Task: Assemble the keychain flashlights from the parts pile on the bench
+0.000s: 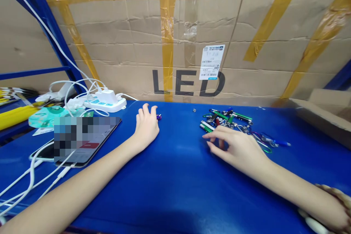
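My left hand [146, 125] lies palm down on the blue table [175, 182], fingers stretched and apart, fingertips beside a tiny purple piece [158, 117]. My right hand [236, 148] rests on its side with fingers loosely extended, holding nothing, its fingertips just short of a green and silver keychain light [206, 127]. That light lies at the near edge of a heap of several small keychain lights with carabiner clips [236, 122].
A phone [85, 140] with white cables lies at the left. Behind it sit a white power strip with a charger [105, 101], a teal packet [48, 117] and yellow items. A taped cardboard wall marked LED [189, 82] backs the table; an open carton [323, 115] stands at the right.
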`<state>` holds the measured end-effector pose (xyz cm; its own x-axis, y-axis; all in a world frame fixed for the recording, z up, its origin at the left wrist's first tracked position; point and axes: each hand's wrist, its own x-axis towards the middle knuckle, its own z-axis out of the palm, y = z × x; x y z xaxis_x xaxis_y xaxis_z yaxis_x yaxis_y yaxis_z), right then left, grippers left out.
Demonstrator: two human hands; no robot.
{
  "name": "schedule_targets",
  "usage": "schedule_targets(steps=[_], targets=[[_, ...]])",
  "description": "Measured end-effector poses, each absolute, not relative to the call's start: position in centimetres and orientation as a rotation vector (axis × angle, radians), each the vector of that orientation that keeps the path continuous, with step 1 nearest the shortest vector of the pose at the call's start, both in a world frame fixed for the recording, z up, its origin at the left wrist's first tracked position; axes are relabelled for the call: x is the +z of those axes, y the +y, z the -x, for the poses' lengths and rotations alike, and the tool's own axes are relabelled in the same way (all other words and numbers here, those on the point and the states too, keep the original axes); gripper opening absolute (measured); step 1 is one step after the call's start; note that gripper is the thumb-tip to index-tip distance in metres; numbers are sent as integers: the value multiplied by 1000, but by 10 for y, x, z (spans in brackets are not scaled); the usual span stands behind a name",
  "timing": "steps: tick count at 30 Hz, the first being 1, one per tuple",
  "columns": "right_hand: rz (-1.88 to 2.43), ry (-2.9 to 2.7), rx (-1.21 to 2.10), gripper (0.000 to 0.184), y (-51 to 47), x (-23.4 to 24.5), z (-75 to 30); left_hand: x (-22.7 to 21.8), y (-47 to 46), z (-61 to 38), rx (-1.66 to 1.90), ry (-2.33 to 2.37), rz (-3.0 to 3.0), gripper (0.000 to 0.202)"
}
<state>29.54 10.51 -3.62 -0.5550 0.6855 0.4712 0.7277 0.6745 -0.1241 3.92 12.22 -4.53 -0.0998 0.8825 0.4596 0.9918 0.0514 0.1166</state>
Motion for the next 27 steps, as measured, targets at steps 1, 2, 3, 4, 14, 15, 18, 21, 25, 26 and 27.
schedule_targets(steps=[1,2,3,4,14,15,18,21,25,26,27], targets=[[1130,-2399,-205,20,108,-37,-297,-45,122,-40,-516,-2096,1850,43],[1168,-2397,-295,22,111,-37,-299,-45,121,-41,-438,-2120,1803,42],[1207,-2397,-374,24,113,-38,-301,-45,121,-41,-374,-2133,1774,42],[1246,-2399,-436,27,115,-39,-302,-45,120,-41,-333,-2137,1767,42],[1441,-2448,-413,20,123,-36,-306,-43,118,-38,-208,-2138,1701,43],[1455,-2449,-397,19,123,-35,-305,-42,118,-38,-201,-2137,1689,40],[1481,-2452,-358,19,121,-34,-305,-39,118,-36,-176,-2122,1660,33],[1479,-2458,-329,19,120,-35,-304,-37,116,-34,-140,-2095,1651,32],[1428,-2483,-284,19,115,-35,-300,-36,114,-35,-106,-2049,1671,30],[1399,-2494,-261,19,114,-35,-299,-35,114,-35,-104,-2038,1676,30],[1371,-2504,-235,19,112,-35,-298,-34,114,-36,-103,-2028,1683,30]])
